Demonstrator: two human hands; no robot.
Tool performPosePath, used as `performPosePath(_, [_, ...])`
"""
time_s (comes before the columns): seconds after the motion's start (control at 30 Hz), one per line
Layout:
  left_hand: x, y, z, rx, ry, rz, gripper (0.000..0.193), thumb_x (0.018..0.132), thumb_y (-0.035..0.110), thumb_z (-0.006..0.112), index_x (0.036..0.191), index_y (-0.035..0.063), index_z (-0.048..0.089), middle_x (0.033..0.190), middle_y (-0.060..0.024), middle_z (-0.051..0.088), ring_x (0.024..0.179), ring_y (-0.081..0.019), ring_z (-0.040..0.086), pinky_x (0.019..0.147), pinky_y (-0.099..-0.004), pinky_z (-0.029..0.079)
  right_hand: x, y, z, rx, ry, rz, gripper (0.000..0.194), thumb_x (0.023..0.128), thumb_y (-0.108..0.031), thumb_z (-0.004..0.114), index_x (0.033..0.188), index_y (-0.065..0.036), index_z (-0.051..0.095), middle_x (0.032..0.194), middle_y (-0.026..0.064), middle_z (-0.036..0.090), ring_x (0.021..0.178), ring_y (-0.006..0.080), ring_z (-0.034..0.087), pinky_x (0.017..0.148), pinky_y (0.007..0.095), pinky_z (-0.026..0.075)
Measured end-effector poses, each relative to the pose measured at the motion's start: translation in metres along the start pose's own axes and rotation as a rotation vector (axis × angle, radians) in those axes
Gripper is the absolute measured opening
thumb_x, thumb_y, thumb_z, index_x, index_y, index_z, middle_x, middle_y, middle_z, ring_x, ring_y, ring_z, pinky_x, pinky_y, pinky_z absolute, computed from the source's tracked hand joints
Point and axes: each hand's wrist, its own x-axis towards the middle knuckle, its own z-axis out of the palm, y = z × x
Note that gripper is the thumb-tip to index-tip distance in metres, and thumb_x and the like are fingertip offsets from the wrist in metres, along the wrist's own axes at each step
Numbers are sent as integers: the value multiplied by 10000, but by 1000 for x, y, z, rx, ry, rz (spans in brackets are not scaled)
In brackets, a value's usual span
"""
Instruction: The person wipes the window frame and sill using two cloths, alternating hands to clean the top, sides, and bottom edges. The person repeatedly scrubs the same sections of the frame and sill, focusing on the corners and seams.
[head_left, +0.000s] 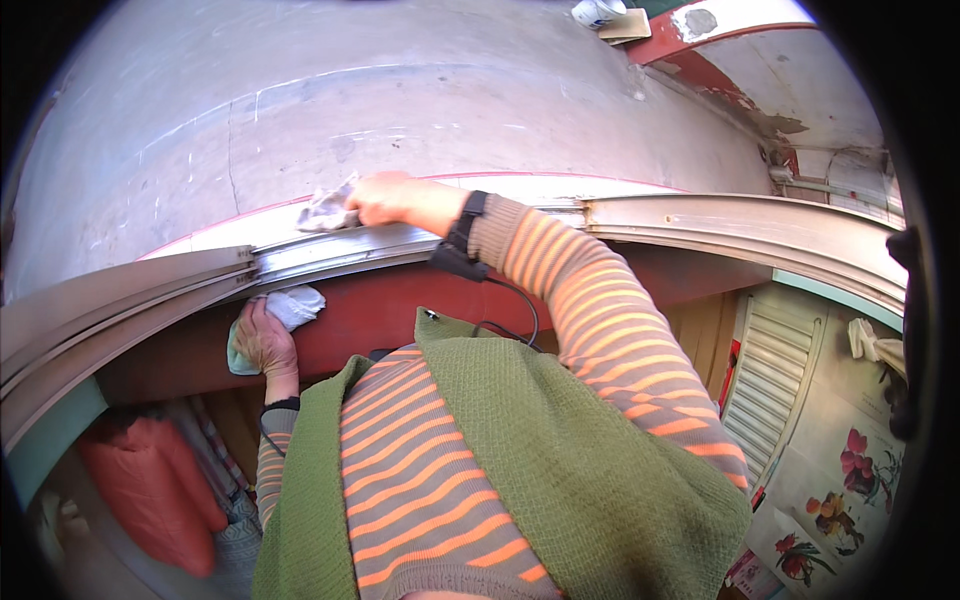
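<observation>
My right hand (386, 199) presses a crumpled grey-white cloth (326, 210) at the outer side of a metal sliding-window track (345, 251). Its arm reaches across from the right, with a black strap and a dark device on the wrist. Lower left, my left hand (266, 337) rests on a red painted sill (390, 311), its fingers over a folded white and pale green cloth (296, 304). The palm side of the left hand is hidden. A black cable hangs from the right wrist device over the sill.
Metal window frames (735, 221) stand on both sides of the opening. Outside lies a grey concrete surface (450, 97) with a white bucket (598, 11) at the top. Coral-red fabric (154, 487) is below left; a white louvred panel (772, 382) is at right.
</observation>
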Motion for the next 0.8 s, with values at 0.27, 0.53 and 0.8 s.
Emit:
performPosePath(0.27, [1,3,-4,14,-2,-13,283,838,174,542,1116,167,589,1141,-48,569,1045,-283,522,878,-424,362,-127,129,-8,42,14,261,290,751,-115,515,977,-139,696,960,143,665,939,320,626,794,397,487])
performPosePath(0.53, [0,1,-2,40,-8,-19,281,847,184,538,1124,179,588,1159,-37,565,1058,-275,519,890,-421,352,-170,153,-41,-389,40,727,247,753,-107,536,920,-144,714,949,149,666,901,307,639,786,381,501])
performPosePath(0.8, [-1,-2,1,52,-4,-11,283,857,200,538,1134,192,591,1160,-23,570,1040,-259,532,871,-407,361,-161,189,-119,-567,11,995,284,857,-172,509,1080,-132,678,1161,76,633,1044,268,623,820,386,517])
